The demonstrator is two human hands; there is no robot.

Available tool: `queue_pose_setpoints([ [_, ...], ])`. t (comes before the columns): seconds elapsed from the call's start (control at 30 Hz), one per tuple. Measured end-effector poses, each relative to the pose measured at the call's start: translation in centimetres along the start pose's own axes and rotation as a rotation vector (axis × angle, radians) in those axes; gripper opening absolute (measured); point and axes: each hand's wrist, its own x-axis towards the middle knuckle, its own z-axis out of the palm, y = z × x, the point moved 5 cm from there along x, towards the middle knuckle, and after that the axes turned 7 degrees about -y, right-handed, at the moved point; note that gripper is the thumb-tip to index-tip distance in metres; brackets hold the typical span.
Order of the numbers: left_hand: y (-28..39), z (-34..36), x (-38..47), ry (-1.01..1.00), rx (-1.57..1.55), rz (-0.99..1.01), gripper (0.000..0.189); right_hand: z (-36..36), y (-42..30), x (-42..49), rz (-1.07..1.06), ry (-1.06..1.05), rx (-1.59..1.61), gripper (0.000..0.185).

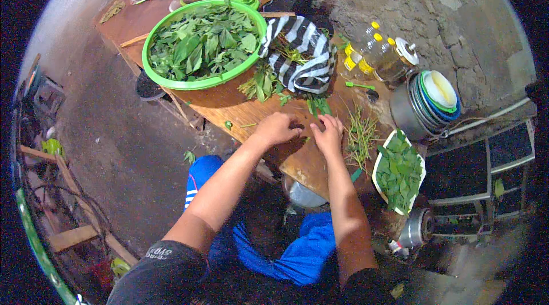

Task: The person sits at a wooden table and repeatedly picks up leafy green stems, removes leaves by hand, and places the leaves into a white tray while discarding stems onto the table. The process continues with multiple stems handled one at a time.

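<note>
My left hand [279, 129] hovers over the wooden table [223, 109], its fingers curled and a gap between them and the thumb. Close beside it, my right hand [328, 134] has its thumb and fingers apart. I see nothing held in either hand. Just beyond my right fingertips lie some green leaves [318, 105]. A small green scrap [305, 139] is on the wood between the hands. Right of my right hand is a pile of thin bare stems [360, 135]. A black-and-white striped plastic bag [306, 73] with stems in it sits farther back, beside a leafy bunch [260, 84].
A large green-rimmed basin [201, 85] heaped with leaves stands back left. At the right are a white-edged tray [377, 180] of leaves, stacked pots and bowls [403, 105], plastic bottles [368, 52] and a green-handled utensil [360, 86]. A rough wall [411, 9] rises behind.
</note>
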Motion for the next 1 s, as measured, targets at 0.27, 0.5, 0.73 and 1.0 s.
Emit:
queue_pose_setpoints([
  [0.27, -0.3, -1.6, -0.4, 0.013, -0.002, -0.056, 0.036, 3.5, -2.1, 9.5, 0.136, -0.111, -0.237, 0.023],
  [0.5, -1.5, -1.8, 0.2, 0.043, -0.065, -0.11, 0.039, 1.8, -1.2, 6.7, 0.046, -0.058, -0.075, 0.013],
  [0.73, -1.1, -0.6, 0.9, 0.107, -0.067, 0.035, 0.037, -2.9, -3.4, -1.9, -0.129, -0.037, 0.142, 0.012],
  [1.0, 0.2, -0.8, -0.8, 0.21, 0.102, 0.127, 0.037, -8.4, -4.1, -7.4, -0.189, 0.075, 0.112, 0.009],
])
